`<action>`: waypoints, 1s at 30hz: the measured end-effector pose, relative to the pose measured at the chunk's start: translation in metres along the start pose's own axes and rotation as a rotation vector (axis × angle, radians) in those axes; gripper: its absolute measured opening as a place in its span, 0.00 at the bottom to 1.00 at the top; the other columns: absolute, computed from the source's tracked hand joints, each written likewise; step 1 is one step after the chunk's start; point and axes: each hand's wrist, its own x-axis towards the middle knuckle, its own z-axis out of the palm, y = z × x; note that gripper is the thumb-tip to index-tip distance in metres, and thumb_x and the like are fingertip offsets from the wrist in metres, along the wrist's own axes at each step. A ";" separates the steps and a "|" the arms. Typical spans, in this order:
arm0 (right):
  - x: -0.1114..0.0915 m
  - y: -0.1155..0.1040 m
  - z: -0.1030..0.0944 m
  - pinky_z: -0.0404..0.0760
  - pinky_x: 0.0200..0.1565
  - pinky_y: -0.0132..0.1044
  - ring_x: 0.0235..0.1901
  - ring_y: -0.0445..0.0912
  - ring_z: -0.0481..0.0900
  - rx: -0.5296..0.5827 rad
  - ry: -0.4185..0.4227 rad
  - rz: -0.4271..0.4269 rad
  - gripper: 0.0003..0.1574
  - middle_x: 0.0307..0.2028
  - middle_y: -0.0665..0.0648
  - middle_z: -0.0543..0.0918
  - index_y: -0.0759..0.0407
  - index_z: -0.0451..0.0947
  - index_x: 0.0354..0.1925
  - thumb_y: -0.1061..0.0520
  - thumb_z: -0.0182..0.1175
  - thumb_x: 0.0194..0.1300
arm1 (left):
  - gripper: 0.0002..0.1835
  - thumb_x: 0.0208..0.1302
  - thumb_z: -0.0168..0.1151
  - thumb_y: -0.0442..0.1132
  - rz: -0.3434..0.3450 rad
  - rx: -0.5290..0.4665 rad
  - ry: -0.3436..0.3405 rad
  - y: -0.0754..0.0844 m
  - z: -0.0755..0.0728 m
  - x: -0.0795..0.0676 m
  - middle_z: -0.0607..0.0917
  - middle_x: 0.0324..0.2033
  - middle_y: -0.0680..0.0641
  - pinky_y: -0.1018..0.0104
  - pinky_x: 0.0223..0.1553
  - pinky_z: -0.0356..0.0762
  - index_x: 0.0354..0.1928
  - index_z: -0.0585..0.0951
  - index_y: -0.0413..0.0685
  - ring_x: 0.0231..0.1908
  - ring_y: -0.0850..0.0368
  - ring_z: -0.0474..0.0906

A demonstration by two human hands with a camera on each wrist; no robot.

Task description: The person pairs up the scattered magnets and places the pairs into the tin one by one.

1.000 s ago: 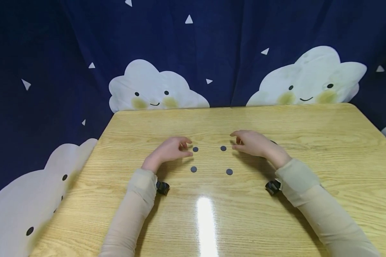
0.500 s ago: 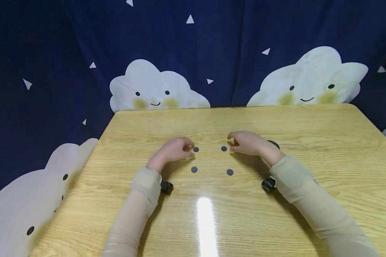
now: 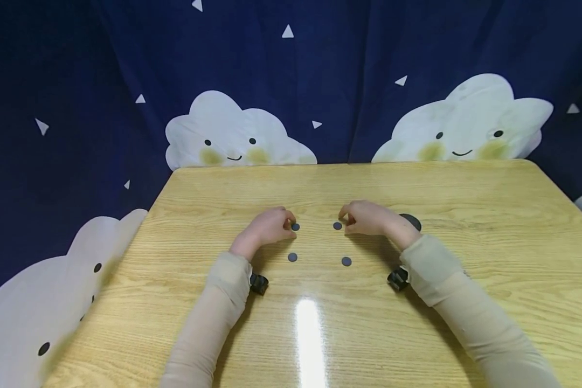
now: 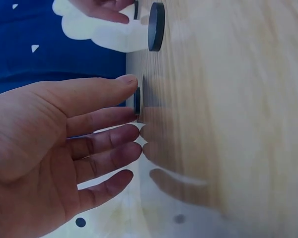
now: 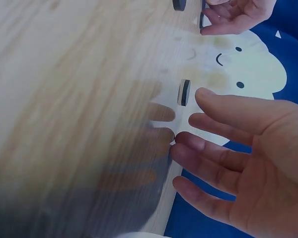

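Several small dark discs lie flat on the wooden table between my two hands. My left hand (image 3: 270, 226) is by the far left disc (image 3: 295, 227), with thumb and index finger on either side of its edge. In the left wrist view this disc (image 4: 137, 101) stays on the tabletop between those fingertips; firm contact cannot be made out. My right hand (image 3: 367, 218) has loosely bent fingers beside the far right disc (image 3: 337, 226). A small gap separates the thumb from that disc (image 5: 185, 92) in the right wrist view.
Nearer to me lie a left disc (image 3: 292, 257) and a right disc (image 3: 346, 261). A larger black round thing (image 3: 410, 222) sits partly hidden behind my right wrist. Beyond the table's far edge hangs a dark blue curtain (image 3: 339, 81) with clouds.
Both hands have moved inward: the left one rightward to its disc, the right one leftward to its own. Thumb and fingers have drawn closer around the far discs, which keep their places.
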 end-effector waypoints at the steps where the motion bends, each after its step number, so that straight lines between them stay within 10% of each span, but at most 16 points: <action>1: 0.000 0.000 0.000 0.74 0.41 0.43 0.35 0.48 0.75 0.002 0.001 -0.001 0.22 0.37 0.59 0.78 0.65 0.74 0.50 0.58 0.61 0.58 | 0.22 0.56 0.63 0.45 -0.007 0.000 -0.006 0.001 0.000 0.001 0.79 0.33 0.50 0.62 0.42 0.72 0.52 0.76 0.44 0.34 0.58 0.73; 30: 0.013 -0.008 0.007 0.72 0.41 0.42 0.35 0.48 0.73 0.032 0.001 0.021 0.20 0.35 0.58 0.77 0.63 0.75 0.47 0.61 0.64 0.54 | 0.13 0.55 0.65 0.40 0.006 -0.037 0.000 0.006 0.001 0.008 0.78 0.29 0.51 0.63 0.38 0.71 0.43 0.80 0.47 0.31 0.57 0.71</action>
